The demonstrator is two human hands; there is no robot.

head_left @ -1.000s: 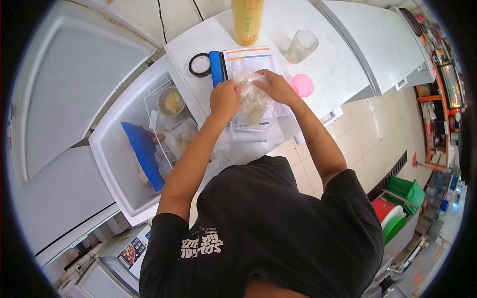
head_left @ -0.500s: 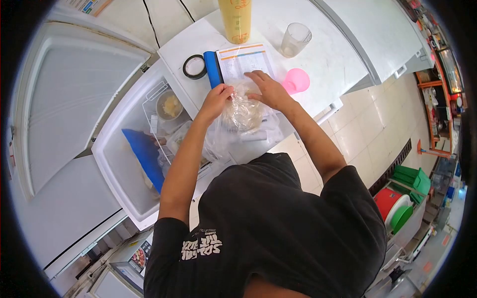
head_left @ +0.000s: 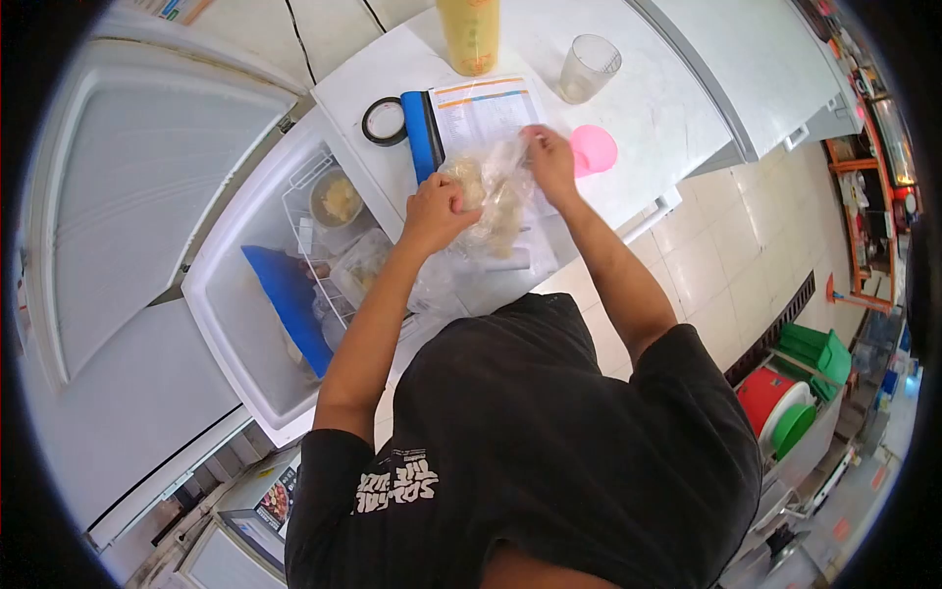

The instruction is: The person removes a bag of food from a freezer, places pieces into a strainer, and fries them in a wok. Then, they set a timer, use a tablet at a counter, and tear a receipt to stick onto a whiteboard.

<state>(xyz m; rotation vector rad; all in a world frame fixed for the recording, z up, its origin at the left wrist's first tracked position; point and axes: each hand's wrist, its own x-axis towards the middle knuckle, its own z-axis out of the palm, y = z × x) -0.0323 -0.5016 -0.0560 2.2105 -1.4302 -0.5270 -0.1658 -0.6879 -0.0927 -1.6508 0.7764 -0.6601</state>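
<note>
A clear plastic bag (head_left: 503,209) with pale lumps of food in it lies on the white top, over the lower part of a printed sheet (head_left: 483,110). My left hand (head_left: 438,212) is closed around a pale lump at the bag's left side. On the right, my right hand (head_left: 550,163) pinches the bag's upper edge and holds it up. A pink cup (head_left: 595,150) stands just right of that hand. Beside the sheet is a blue folder edge (head_left: 419,137), with a roll of black tape (head_left: 384,122) to its left.
Behind the sheet stands a tall yellow container (head_left: 470,37), and a clear glass (head_left: 590,69) is to its right. At the left an open chest freezer (head_left: 228,319) holds a wire basket, a bowl (head_left: 336,201) of yellowish food and a blue bag (head_left: 285,299).
My left hand has moved onto the lump, slightly right and down. My right hand has closed on the bag's edge and drawn it up and right. More of the lumps now shows.
</note>
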